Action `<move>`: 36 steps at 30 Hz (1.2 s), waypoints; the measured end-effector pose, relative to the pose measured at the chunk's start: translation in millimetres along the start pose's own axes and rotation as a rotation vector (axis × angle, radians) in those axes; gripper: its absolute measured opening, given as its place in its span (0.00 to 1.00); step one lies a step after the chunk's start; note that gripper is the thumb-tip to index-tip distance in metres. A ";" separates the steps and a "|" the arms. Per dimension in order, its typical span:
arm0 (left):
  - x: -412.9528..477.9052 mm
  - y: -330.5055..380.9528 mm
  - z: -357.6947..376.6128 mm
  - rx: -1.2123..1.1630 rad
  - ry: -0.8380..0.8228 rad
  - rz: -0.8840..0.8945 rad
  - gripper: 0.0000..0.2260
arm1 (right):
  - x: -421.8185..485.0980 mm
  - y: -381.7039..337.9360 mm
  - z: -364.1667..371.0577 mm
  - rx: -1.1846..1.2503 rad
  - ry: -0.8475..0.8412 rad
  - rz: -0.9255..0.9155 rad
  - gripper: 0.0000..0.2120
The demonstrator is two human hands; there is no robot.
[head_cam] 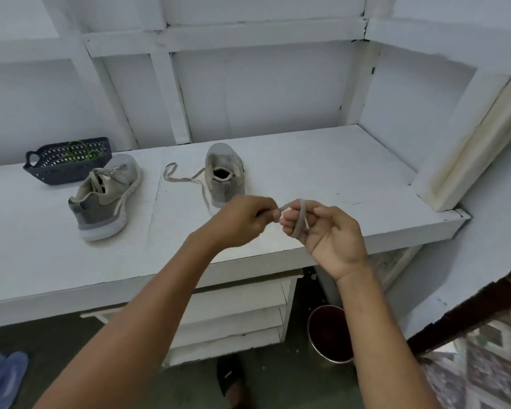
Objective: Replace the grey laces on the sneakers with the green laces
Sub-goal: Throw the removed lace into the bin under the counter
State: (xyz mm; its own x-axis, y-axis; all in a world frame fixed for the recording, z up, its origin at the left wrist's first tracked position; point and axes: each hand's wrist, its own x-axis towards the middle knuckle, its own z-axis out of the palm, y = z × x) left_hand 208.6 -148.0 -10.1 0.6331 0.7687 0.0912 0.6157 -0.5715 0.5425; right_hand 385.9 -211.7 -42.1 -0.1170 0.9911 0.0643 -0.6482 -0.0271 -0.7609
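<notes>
Two grey sneakers stand on the white counter (322, 160). The left sneaker (105, 196) still carries its grey lace. The right sneaker (225, 172) has its heel toward me and shows no lace in its eyelets. A loose grey lace (186, 179) trails on the counter from that shoe toward my hands. My right hand (326, 231) has the lace wound around its fingers. My left hand (244, 221) pinches the lace just beside them. Green laces (81, 149) lie in a dark blue basket (56, 174) at the back left.
White partitioned wall panels rise behind the counter. A white beam (466, 143) leans at the right end. Below the counter are white drawers (233, 314), a metal bucket (331, 335), a blue sandal (5, 379) and a dark sandal (230, 374) on the floor.
</notes>
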 end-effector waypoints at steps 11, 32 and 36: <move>16.1 55.6 0.6 0.145 -0.367 0.231 0.08 | -26.5 6.6 -29.7 -0.575 0.322 -0.018 0.23; 28.5 63.7 36.8 0.142 -0.405 0.364 0.09 | -50.6 6.7 -61.0 -0.638 0.404 -0.068 0.15; 48.7 52.9 1.4 0.042 -0.173 0.286 0.07 | -50.4 5.1 -48.7 -0.359 0.165 -0.049 0.17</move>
State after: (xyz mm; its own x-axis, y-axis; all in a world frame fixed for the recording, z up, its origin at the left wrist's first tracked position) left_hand 272.7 -141.2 21.9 0.8511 0.5172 0.0902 0.4177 -0.7711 0.4805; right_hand 425.2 -255.4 -80.7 0.0489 0.9985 0.0237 -0.3427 0.0391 -0.9386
